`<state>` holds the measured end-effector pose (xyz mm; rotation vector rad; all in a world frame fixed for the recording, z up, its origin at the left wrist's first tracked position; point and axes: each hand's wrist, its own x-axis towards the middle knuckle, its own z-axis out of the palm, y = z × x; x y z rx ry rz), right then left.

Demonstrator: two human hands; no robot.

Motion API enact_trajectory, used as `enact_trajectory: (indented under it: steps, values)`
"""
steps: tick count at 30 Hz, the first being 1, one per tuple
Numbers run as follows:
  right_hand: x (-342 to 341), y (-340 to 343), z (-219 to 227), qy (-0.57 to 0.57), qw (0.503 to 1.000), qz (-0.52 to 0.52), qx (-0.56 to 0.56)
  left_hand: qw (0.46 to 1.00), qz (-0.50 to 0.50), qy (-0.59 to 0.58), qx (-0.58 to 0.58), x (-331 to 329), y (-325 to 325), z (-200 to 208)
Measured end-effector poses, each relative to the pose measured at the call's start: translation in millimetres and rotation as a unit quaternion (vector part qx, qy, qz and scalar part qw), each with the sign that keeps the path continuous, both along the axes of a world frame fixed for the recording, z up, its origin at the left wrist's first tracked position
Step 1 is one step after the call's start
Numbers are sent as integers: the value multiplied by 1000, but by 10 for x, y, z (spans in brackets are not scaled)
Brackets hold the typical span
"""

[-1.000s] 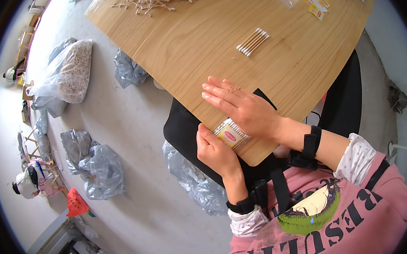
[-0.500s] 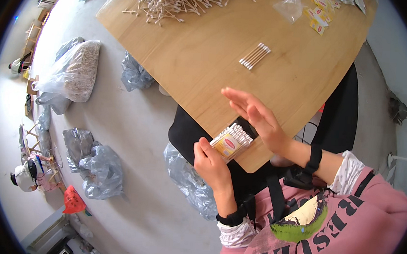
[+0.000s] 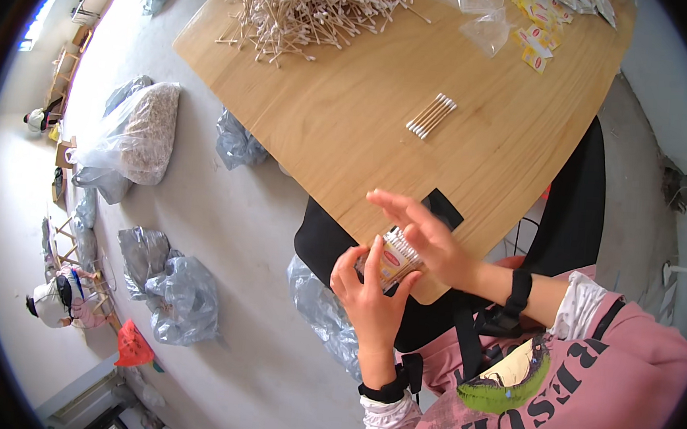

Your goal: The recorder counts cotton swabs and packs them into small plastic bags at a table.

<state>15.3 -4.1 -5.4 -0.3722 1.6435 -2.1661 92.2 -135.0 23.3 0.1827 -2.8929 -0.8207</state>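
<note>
At the table's near corner my left hand (image 3: 368,292) is closed round a small pack of cotton swabs (image 3: 395,258) with a yellow, white and red label. The white swab tips show along the pack's upper side. My right hand (image 3: 429,240) has its fingers stretched out, and its palm edge is against or just beside the swab tips; I cannot tell whether it touches. Under the right hand lies a flat black piece (image 3: 443,209) on the table. Farther up, several loose cotton swabs (image 3: 431,115) lie side by side in a short row.
A big heap of loose cotton swabs (image 3: 310,13) covers the table's (image 3: 326,118) far left. Clear plastic bags (image 3: 485,31) and yellow-white cards (image 3: 537,43) lie at the far right. Filled plastic bags (image 3: 182,299) stand on the floor to the left, where other people (image 3: 54,302) sit.
My left fingers have shifted from the pack's side to wrap over its front. My right hand has come lower, closer to the swab tips. The whole view has shifted slightly.
</note>
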Motion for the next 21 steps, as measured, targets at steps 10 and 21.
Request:
enact_trajectory:
  steps: [10,21]
  values:
    - [-110,-27,109,75,995,23,63,999,1,-16,39,-14,-34,7]
    - [-2843,618,146,473,647,15,597,990,-46,61,119,-422,343,417]
